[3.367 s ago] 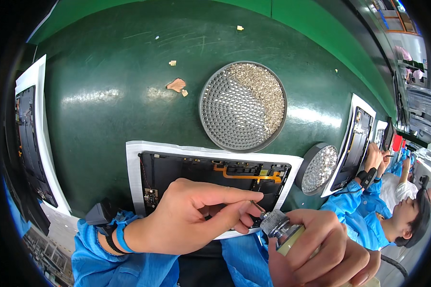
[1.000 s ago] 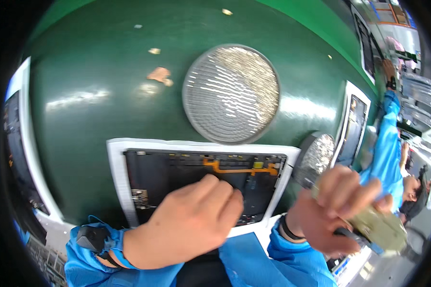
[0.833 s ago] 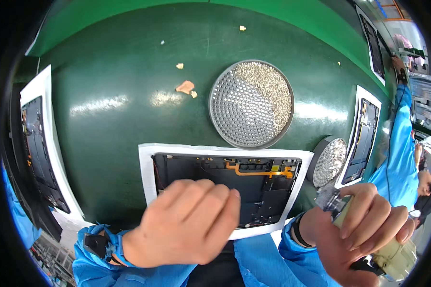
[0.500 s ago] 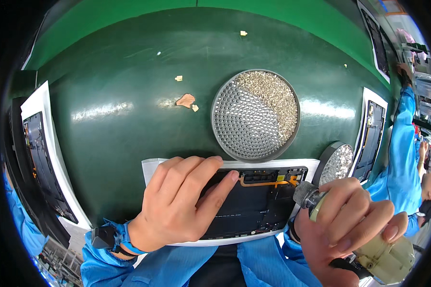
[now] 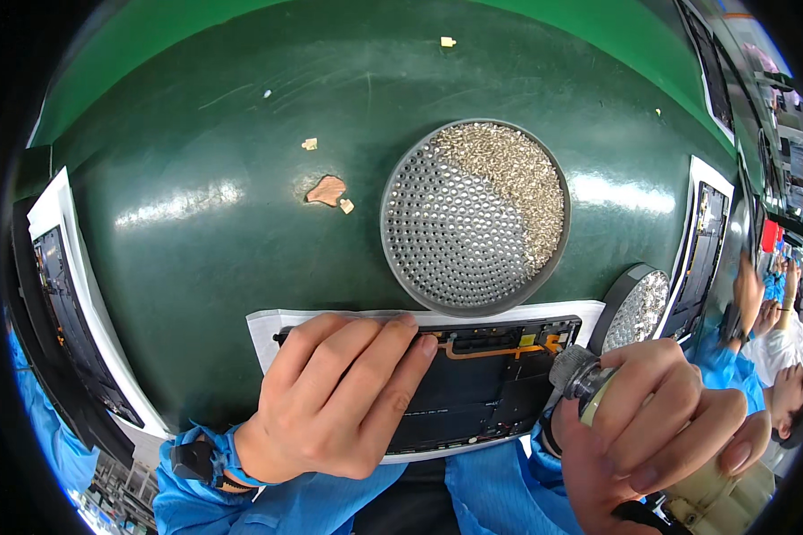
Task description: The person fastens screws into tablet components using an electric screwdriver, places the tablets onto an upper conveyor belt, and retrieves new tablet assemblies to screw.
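A flat black electronic housing (image 5: 477, 392), with small boards along its upper edge, lies on a white sheet (image 5: 263, 330) in front of me. An orange ribbon cable (image 5: 473, 353) runs along its upper part. My left hand (image 5: 326, 401) lies over its left half, fingers stretched out and fingertips at the upper edge. In my right hand (image 5: 656, 410) is an electric screwdriver (image 5: 576, 371), my fingers wrapped round its body. The screwdriver's grey knurled nose is above the upper right corner of the housing. The nose hides its bit, so contact cannot be seen.
A round grey tray of small holes (image 5: 451, 241), part covered in tiny screws (image 5: 544, 196), touches the sheet's far edge. A smaller dish of silvery pieces (image 5: 638, 308) stands right. More housings lie left (image 5: 76, 321) and right (image 5: 700, 254). A co-worker's hand (image 5: 748, 290) shows far right.
The view has shifted slightly. The screwdriver's nose remains at the upper right corner, and my left hand stays on the housing. At the far right, the co-worker's raised arm has come down.
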### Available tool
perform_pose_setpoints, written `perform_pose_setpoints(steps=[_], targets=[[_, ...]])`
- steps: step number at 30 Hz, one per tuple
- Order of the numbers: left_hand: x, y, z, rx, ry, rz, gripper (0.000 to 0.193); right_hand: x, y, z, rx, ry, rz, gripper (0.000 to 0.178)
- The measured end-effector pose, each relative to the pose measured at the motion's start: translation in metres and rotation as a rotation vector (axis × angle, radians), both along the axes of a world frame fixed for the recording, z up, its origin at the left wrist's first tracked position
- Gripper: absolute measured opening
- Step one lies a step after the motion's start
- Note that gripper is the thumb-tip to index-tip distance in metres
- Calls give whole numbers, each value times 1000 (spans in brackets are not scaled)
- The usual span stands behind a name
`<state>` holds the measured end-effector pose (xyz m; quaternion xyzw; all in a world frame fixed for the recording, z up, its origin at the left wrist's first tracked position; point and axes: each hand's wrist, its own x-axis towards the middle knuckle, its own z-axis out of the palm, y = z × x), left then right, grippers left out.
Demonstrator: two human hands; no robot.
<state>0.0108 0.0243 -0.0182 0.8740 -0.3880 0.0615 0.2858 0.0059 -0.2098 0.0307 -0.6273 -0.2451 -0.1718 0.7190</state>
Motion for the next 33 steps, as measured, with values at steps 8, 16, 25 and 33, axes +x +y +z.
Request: perform_pose_setpoints(steps=[8, 16, 25, 33], targets=[[1, 2, -5, -9, 47, 37, 35, 14, 14, 24, -137, 116, -51, 61], [0, 8, 1, -49, 118, 58, 31, 42, 38, -11, -29, -102, -66, 71], [2, 2, 5, -22, 166, 100, 31, 51, 35, -27, -54, -71, -16, 67], [-2, -1, 3, -45, 168, 127, 28, 50, 38, -29, -65, -71, 9, 65]])
